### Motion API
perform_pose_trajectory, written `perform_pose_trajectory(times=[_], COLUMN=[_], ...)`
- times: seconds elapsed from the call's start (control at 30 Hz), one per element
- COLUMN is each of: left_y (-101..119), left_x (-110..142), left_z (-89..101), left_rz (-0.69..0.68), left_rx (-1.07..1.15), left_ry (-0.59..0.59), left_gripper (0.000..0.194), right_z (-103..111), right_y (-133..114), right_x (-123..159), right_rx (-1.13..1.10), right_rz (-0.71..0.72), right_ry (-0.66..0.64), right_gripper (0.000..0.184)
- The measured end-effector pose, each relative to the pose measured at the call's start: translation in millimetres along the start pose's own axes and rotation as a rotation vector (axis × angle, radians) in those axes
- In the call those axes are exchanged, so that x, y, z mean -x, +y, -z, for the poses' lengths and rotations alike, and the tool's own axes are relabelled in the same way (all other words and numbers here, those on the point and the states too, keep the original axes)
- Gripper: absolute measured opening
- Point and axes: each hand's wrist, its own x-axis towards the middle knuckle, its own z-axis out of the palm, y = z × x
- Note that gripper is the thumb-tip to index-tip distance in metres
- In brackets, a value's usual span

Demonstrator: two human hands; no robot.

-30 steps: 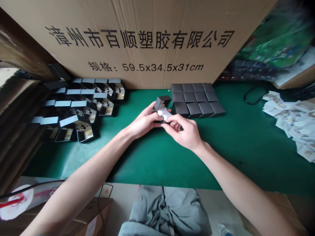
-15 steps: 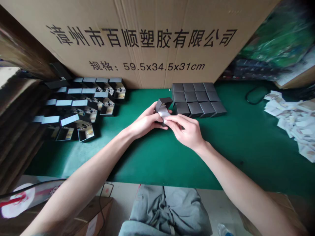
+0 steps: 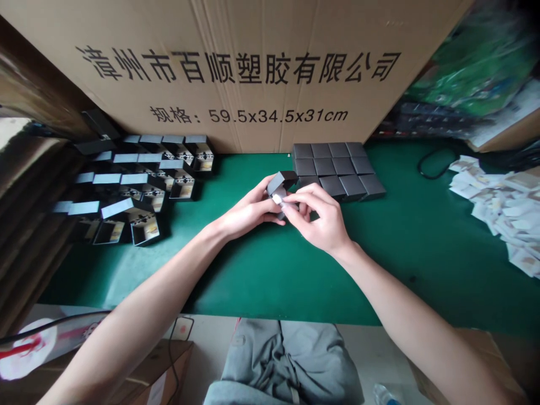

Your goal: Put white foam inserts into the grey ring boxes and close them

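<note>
Both hands meet over the green mat (image 3: pixel 261 264) around one small dark grey hinged box (image 3: pixel 282 181). My left hand (image 3: pixel 248 212) cups the box from the left and below. My right hand (image 3: pixel 320 216) grips it from the right, its fingertips pressing on the white insert (image 3: pixel 277 198) that shows under the half-lowered lid. Just behind the hands lies a block of several closed dark boxes (image 3: pixel 337 169) in neat rows. To the left stand several open boxes (image 3: pixel 139 180) with raised lids.
A large printed cardboard carton (image 3: pixel 253 67) walls off the back of the mat. A heap of white paper slips (image 3: pixel 502 214) lies at the right edge, with a black cable (image 3: pixel 434 163) near it. Grey-clad knees (image 3: pixel 287 360) and a brown carton (image 3: pixel 139 377) are below the table edge.
The box lid has swung down from wide open to nearly closed. My right hand's fingers have moved up over the white insert, which is now mostly covered.
</note>
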Motion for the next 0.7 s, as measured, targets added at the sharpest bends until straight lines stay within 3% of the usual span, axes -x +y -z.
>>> perform_pose_trajectory(times=[0.23,0.47,0.7], left_y=[-2.8,-4.9,-4.6], left_x=[-1.4,-3.7,-4.4], left_z=[2.0,4.8,4.7], left_rz=[-0.023,-0.023,-0.01], left_rx=[0.016,0.049,0.037], left_ry=[-0.006,-0.016,-0.008], left_gripper=[0.063,0.051,0.051], right_z=[-0.1,-0.6,-0.8], right_y=[1.8,1.8,1.0], right_x=[0.2,0.9,2.1], right_rx=[-0.001,-0.014,-0.004], right_rz=[-0.059,-0.061,-0.045], right_ry=[-0.045,-0.037,-0.041], right_gripper=[0.018,0.018,0.017])
